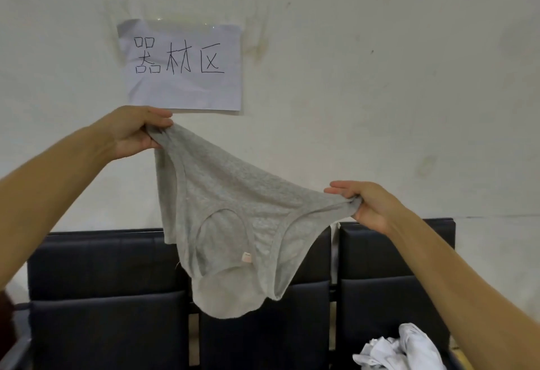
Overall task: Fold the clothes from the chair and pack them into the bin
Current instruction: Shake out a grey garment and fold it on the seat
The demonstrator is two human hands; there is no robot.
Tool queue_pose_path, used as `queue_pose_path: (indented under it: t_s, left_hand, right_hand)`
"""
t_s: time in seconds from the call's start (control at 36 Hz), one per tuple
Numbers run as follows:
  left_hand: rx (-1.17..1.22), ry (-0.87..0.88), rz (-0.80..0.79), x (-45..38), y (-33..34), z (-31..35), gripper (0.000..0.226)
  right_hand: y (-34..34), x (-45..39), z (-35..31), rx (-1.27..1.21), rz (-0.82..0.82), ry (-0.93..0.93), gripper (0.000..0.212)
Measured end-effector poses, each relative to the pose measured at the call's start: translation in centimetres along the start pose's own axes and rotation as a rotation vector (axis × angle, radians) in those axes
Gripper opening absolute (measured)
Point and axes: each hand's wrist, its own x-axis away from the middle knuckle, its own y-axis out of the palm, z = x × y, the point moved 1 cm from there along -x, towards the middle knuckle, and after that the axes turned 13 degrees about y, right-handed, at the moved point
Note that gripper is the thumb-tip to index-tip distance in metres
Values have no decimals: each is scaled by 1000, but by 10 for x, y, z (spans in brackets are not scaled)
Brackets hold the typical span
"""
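Observation:
A grey sleeveless top [233, 209] hangs in the air in front of the wall, upside down, its neck and armholes pointing down. My left hand [140, 133] pinches one corner of its hem, held high at the left. My right hand [365, 206] grips the other hem corner, lower and to the right. The cloth sags between the two hands. Below it stands a row of black padded chairs [111, 311]. A crumpled white garment [400, 349] lies on the right-hand chair seat. The bin is out of sight.
A paper sign [181, 65] with handwritten characters is taped to the pale wall behind the top. The chairs stand against that wall. A dark reddish thing [5, 320] shows at the left edge.

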Motion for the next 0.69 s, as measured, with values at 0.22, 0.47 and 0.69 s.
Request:
queue_pose_path:
  t_s: [0.22,0.47,0.69]
  left_hand:
    - [-303,5,-155,3,-16,1,30]
    - [-680,24,-271,16,-24,-16,29]
    - [-516,-38,-352,29,-4,-15,19]
  right_hand:
    - [-1,12,-5,118,221,-290,11]
    - [-15,41,-24,793,400,-601,29]
    - [-26,65,-38,1356,508,-536,31]
